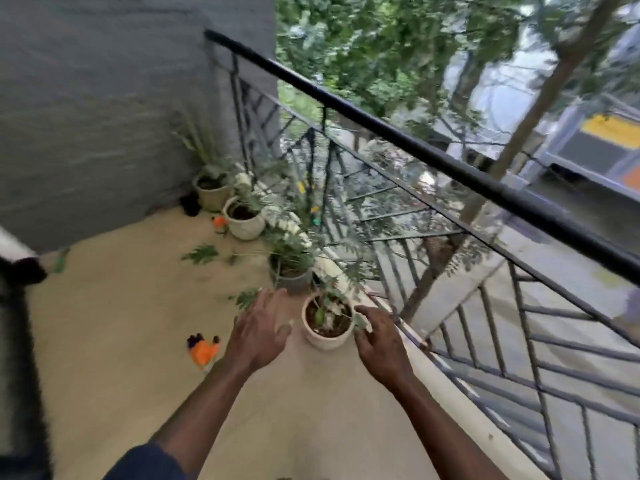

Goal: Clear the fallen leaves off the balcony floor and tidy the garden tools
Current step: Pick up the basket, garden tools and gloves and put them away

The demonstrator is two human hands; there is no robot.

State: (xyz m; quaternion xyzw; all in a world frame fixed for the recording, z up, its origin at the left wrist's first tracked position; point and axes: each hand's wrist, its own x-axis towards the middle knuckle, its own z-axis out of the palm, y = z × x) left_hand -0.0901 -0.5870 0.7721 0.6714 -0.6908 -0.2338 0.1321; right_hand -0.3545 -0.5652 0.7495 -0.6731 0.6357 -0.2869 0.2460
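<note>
both hands reach toward a round cream ceramic pot (325, 337) with a small leafy plant, beside the black metal railing (415, 147). the left hand (259, 336) hovers just left of it, fingers straight and spread, holding nothing. the right hand (379, 342) is just right of the rim, fingers loosely bent, empty. fallen green leaves (201, 254) lie on the beige balcony floor (121, 323). an orange and black garden glove (204, 349) lies near the left hand.

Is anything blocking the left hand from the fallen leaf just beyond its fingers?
Nothing visible. The left hand is right beside the leaf; the cream pot stands off to the right.
</note>
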